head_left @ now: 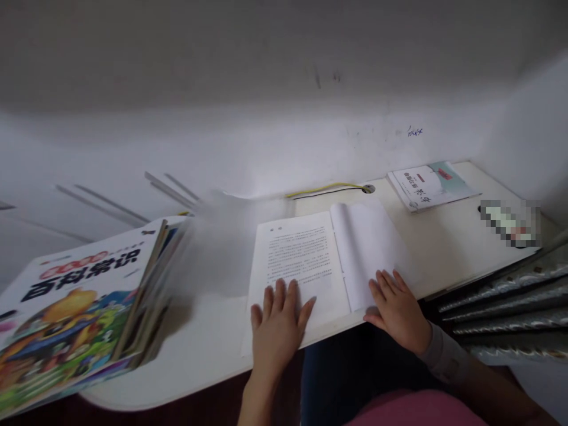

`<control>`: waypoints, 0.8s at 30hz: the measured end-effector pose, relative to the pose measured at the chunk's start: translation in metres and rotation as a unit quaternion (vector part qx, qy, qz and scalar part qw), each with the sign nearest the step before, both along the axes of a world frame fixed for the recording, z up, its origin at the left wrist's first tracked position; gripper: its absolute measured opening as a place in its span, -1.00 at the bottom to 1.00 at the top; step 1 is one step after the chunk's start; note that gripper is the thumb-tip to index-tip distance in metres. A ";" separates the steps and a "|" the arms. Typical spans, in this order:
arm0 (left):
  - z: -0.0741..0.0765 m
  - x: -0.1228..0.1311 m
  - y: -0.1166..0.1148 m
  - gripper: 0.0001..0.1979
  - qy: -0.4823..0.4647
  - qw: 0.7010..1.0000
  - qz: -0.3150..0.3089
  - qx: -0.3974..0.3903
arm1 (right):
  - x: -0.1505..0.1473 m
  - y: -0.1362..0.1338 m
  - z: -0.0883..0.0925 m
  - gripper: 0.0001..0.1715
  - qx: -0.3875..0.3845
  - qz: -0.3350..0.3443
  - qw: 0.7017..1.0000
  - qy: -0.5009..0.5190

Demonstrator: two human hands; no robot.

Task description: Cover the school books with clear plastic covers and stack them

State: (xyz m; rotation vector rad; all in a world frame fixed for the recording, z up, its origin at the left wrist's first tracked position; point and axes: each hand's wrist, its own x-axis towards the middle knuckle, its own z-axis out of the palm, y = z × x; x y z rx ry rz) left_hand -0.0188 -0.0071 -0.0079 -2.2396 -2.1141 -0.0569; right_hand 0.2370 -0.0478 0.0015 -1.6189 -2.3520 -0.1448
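An open book (pixel 306 260) lies on the white desk (pixel 448 248) in front of me, printed text on its left page, pale blurred pages on the right. My left hand (pixel 278 328) rests flat on the lower left page, fingers spread. My right hand (pixel 397 307) lies flat on the lower right pages, fingers stretched out. Neither hand holds anything.
A stack of colourful picture books (pixel 84 302) sits at the left desk edge. A closed white and teal book (pixel 430 184) lies at the back right. A yellow cable (pixel 326 189) runs to a desk grommet (pixel 368 189). A dark ribbed rack (pixel 510 307) stands at the right.
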 end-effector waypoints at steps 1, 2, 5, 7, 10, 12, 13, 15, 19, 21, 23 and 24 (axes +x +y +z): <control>0.000 0.000 0.000 -0.33 -0.003 1.000 0.001 0.000 | -0.001 0.000 0.001 -0.29 -0.001 -0.005 1.000 -0.003; 0.000 -0.001 0.000 -0.33 -0.005 1.000 0.001 0.000 | -0.002 0.000 0.001 -0.28 -0.002 -0.012 1.000 -0.007; 0.000 0.000 -0.001 -0.33 -0.012 1.000 0.005 -0.002 | -0.004 0.000 0.000 -0.22 -0.001 -0.027 0.999 -0.016; 0.001 0.001 0.000 -0.32 -0.013 1.000 0.008 -0.007 | -0.004 0.000 -0.002 -0.17 0.002 -0.028 0.999 -0.020; 0.002 0.002 0.000 -0.33 -0.008 1.000 0.010 -0.010 | -0.003 -0.002 -0.003 -0.14 0.004 -0.031 0.999 -0.023; 0.001 0.002 0.000 -0.34 -0.004 1.000 0.009 -0.006 | -0.001 -0.004 -0.003 -0.15 0.004 -0.041 0.999 -0.025; 0.001 0.002 0.000 -0.34 -0.003 1.000 0.008 -0.004 | 0.000 -0.005 -0.003 -0.15 0.004 -0.045 0.999 -0.027; 0.000 0.001 0.000 -0.34 -0.001 1.000 0.007 -0.002 | 0.002 -0.006 -0.001 -0.14 0.001 -0.048 0.998 -0.031; -0.001 0.001 0.000 -0.33 -0.003 1.000 0.010 -0.006 | -0.001 0.001 0.005 -0.14 -0.001 -0.025 0.999 -0.024; -0.001 0.001 0.001 -0.33 -0.005 1.000 0.010 -0.003 | -0.004 0.007 0.007 -0.13 -0.001 0.010 1.000 -0.017; -0.002 0.002 0.001 -0.34 -0.009 1.000 0.007 0.004 | -0.007 0.013 0.006 -0.11 -0.009 0.029 0.999 -0.017; -0.002 0.003 0.000 -0.34 -0.011 1.000 0.006 0.008 | -0.009 0.015 0.005 -0.10 -0.014 0.027 0.999 -0.020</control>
